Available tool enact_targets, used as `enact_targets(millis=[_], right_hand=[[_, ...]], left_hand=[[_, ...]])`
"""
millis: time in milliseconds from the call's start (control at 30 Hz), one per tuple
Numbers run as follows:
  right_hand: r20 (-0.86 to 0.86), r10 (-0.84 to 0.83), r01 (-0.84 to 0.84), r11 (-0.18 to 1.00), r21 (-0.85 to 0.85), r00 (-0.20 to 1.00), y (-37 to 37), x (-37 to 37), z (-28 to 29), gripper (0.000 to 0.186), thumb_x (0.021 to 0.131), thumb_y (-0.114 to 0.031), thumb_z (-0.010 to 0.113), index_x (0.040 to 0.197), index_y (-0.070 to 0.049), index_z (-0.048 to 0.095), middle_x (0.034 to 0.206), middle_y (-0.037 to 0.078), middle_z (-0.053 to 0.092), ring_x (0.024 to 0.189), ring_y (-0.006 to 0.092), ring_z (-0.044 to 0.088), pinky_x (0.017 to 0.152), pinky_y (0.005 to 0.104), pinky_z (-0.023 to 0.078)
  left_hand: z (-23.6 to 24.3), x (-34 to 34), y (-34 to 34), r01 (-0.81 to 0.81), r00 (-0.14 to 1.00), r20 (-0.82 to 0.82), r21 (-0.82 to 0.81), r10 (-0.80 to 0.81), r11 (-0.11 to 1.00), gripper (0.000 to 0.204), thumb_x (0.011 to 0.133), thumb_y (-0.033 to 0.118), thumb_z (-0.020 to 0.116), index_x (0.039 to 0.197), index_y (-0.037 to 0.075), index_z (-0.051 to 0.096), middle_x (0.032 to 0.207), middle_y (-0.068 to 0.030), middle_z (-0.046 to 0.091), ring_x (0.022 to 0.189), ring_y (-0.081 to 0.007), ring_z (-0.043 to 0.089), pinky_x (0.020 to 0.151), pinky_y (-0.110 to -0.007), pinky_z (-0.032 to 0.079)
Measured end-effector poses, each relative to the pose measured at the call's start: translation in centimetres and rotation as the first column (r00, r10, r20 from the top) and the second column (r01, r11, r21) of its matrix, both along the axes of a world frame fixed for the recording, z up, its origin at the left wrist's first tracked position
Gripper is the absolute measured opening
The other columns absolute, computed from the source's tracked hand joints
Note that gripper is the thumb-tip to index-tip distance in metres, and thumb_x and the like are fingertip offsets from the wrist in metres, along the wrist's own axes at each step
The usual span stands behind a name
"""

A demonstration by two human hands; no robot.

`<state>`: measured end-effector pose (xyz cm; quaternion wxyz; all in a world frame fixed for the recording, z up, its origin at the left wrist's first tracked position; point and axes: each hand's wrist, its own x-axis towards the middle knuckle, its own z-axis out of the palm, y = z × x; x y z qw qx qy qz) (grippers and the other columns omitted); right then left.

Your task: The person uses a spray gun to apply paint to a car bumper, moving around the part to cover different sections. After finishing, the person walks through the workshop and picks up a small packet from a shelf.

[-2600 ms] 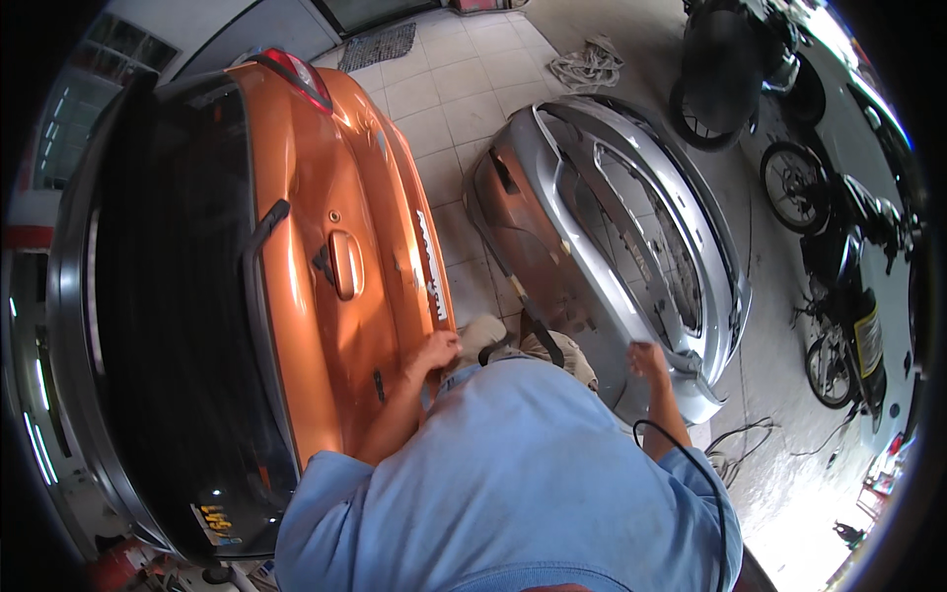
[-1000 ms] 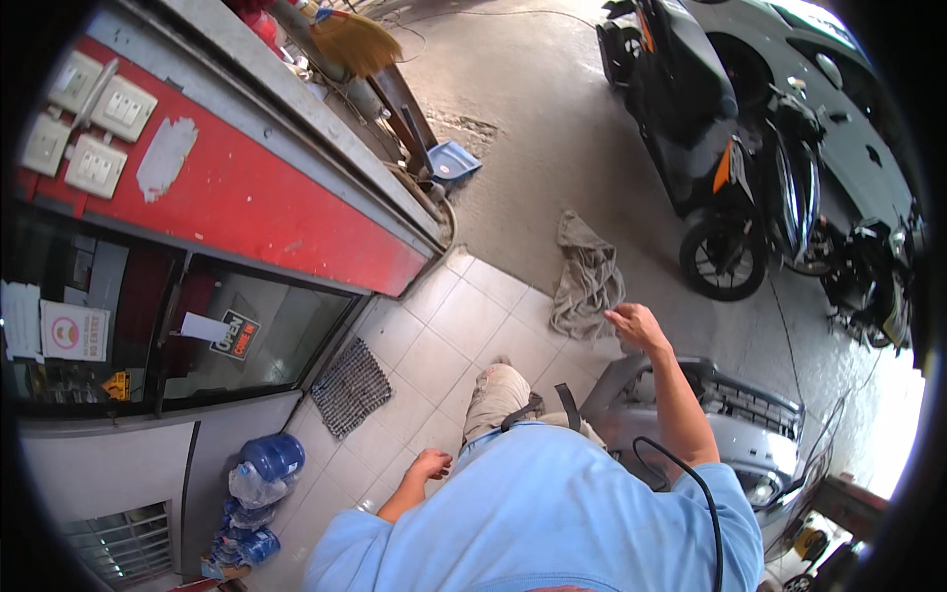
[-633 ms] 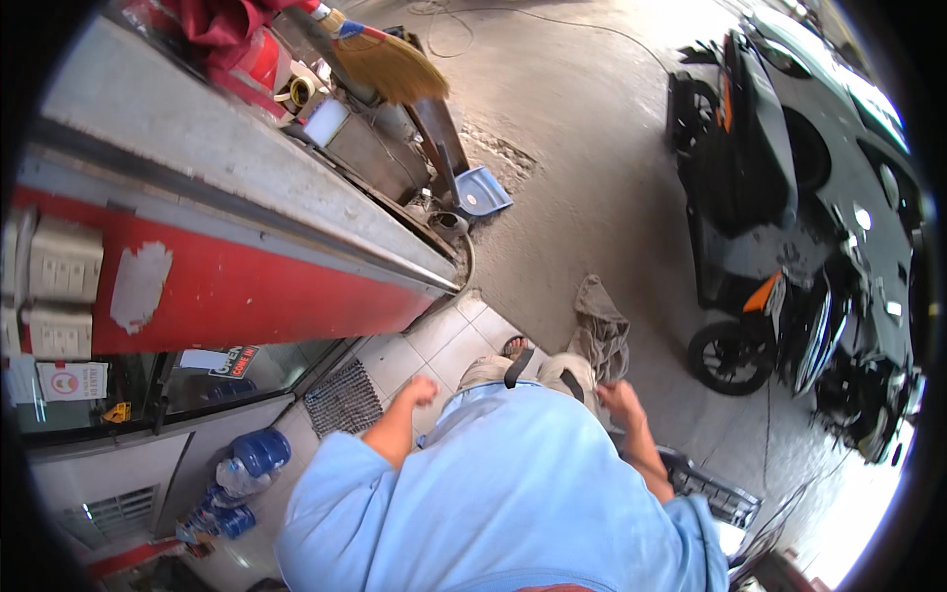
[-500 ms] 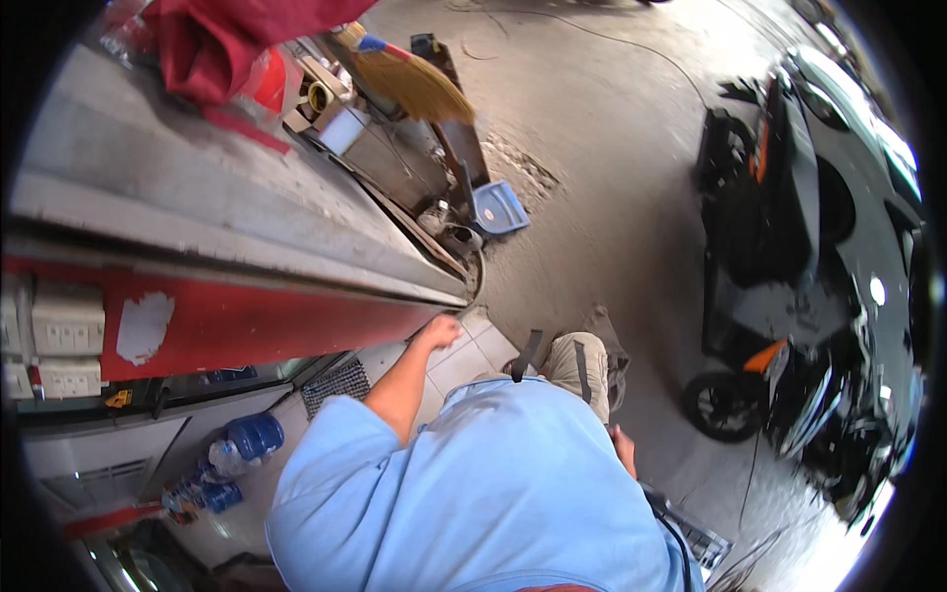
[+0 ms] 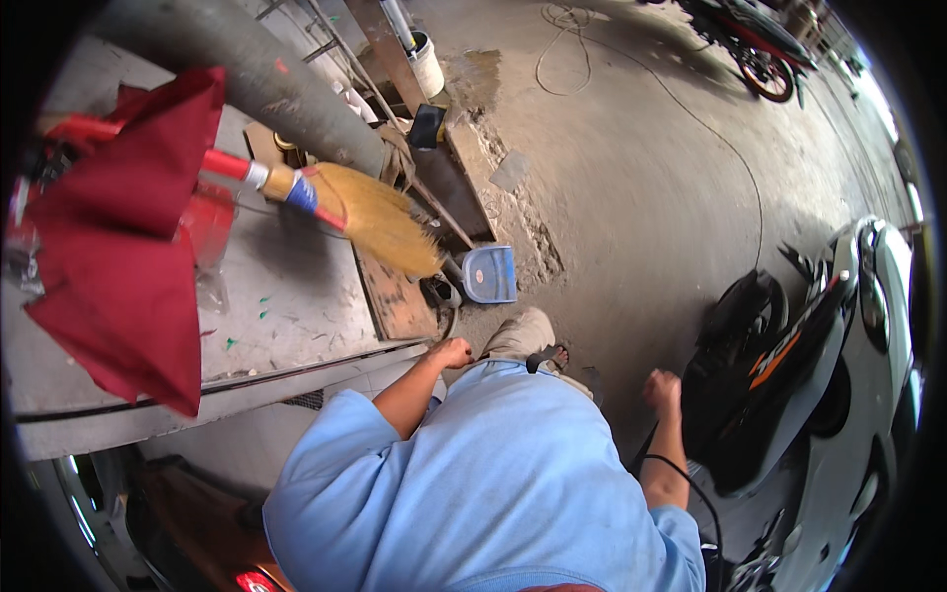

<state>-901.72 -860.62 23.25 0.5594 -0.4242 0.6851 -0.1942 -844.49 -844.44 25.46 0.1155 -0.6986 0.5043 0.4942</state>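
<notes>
My left hand (image 5: 451, 353) is loosely curled, with nothing seen in it, beside the near corner of the pale counter (image 5: 286, 340). My right hand (image 5: 663, 388) is held out to the right, fingers folded into a fist, near the black and orange scooter (image 5: 764, 380); nothing shows in it. Beyond my left hand, a blue dustpan (image 5: 490, 274) rests on the floor by a wooden board (image 5: 393, 301). A straw broom (image 5: 370, 217) reaches over the counter, its red handle running under a dark red cloth (image 5: 128, 237). Neither hand touches these things.
A grey pipe (image 5: 266, 84) slants behind the counter. Further off stands a white bucket (image 5: 424, 64) near broken concrete (image 5: 513, 207). A thin cable (image 5: 681, 109) crosses the floor, and a red and black motorcycle (image 5: 755, 49) is parked at the far right. A silver car (image 5: 858, 395) lies beyond the scooter.
My body has moved forward along the counter, and the red wall panel has left view. My right hand has come up and out from my side. My left arm stays bent, its hand curled.
</notes>
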Motion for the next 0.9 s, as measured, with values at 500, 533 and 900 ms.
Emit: enact_targets(millis=[500,533,900], right_hand=[[-0.145,0.624,-0.561,0.764,0.318,0.768,-43.0,13.4,0.1,0.032,0.099,-0.030,0.064,0.110,-0.003,0.075,0.082,0.009,0.072,0.069,0.0187,0.068,0.059,0.0354,0.054],[-0.174,0.696,-0.621,0.707,0.340,0.697,-44.3,13.4,-0.7,0.031,0.099,-0.030,0.064,0.111,-0.003,0.074,0.084,0.009,0.073,0.069,0.0191,0.068,0.059,0.0355,0.054],[-0.213,0.960,-0.890,0.253,0.379,0.182,-78.4,30.0,0.6,0.030,0.100,-0.026,0.064,0.122,-0.008,0.071,0.101,0.010,0.075,0.077,0.0236,0.073,0.059,0.0374,0.055]], left_hand=[[0.3,5.1,-39.9,-0.405,0.914,-0.171,-0.429,0.368,0.807,0.041,0.090,0.038,0.070,0.118,0.007,0.074,0.109,-0.0230,0.074,0.102,-0.0405,0.073,0.087,-0.048,0.058],[2.8,6.1,-42.7,-0.465,0.885,-0.231,-0.465,0.404,0.753,0.042,0.092,0.037,0.070,0.122,0.007,0.072,0.110,-0.0219,0.075,0.102,-0.0389,0.073,0.089,-0.047,0.058],[21.7,28.4,-46.9,-0.419,0.155,-0.033,-0.907,0.987,0.035,0.051,0.091,0.024,0.079,0.137,0.006,0.062,0.141,-0.0133,0.065,0.116,-0.0309,0.068,0.098,-0.042,0.056]])
